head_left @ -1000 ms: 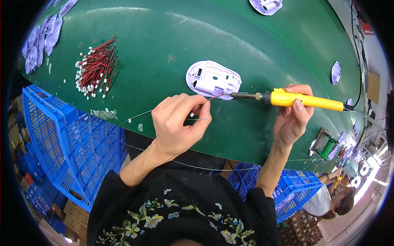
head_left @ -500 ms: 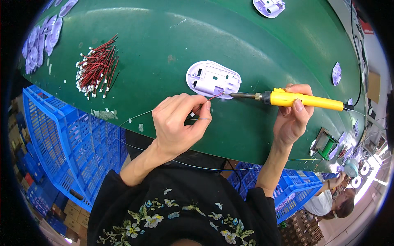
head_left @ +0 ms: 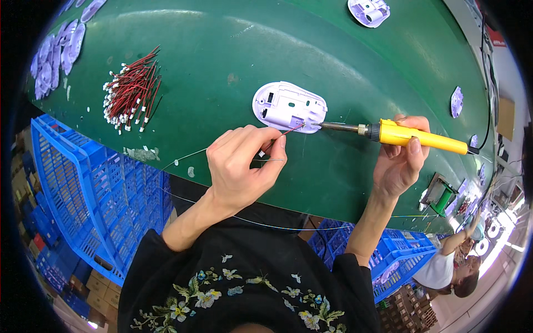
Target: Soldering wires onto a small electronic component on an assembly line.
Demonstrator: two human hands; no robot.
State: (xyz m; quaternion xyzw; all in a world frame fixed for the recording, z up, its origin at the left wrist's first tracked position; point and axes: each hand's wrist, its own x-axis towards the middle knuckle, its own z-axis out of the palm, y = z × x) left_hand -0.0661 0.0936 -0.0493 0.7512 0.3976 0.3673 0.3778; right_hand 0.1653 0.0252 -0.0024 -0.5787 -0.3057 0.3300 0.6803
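Note:
A pale lilac plastic mouse shell (head_left: pixel 288 95) lies on the green table with its inner side up. My left hand (head_left: pixel 241 158) is closed at its near edge, pinching a thin red-and-black wire lead (head_left: pixel 292 130) whose far end reaches the shell's inside; a small white connector (head_left: pixel 261 154) shows by the fingers. A strand of solder wire (head_left: pixel 186 157) also runs through this hand. In my right hand (head_left: pixel 397 169) is a yellow soldering iron (head_left: pixel 444 143), gripped like a pen, its metal tip over the shell's right edge, a little apart from the wire end.
A heap of red-and-black wire leads (head_left: pixel 133 91) lies left, with stacked lilac shells (head_left: pixel 58 53) beyond. Another shell (head_left: pixel 369 12) sits at the far side. A green solder spool (head_left: pixel 444 198) stands right. Blue crates (head_left: pixel 94 200) flank the near edge. A co-worker (head_left: pixel 438 272) is at right.
The soldering iron and my right hand have shifted slightly right, drawing the tip off the wire end. My left hand has barely moved. The co-worker's arm has reached farther out.

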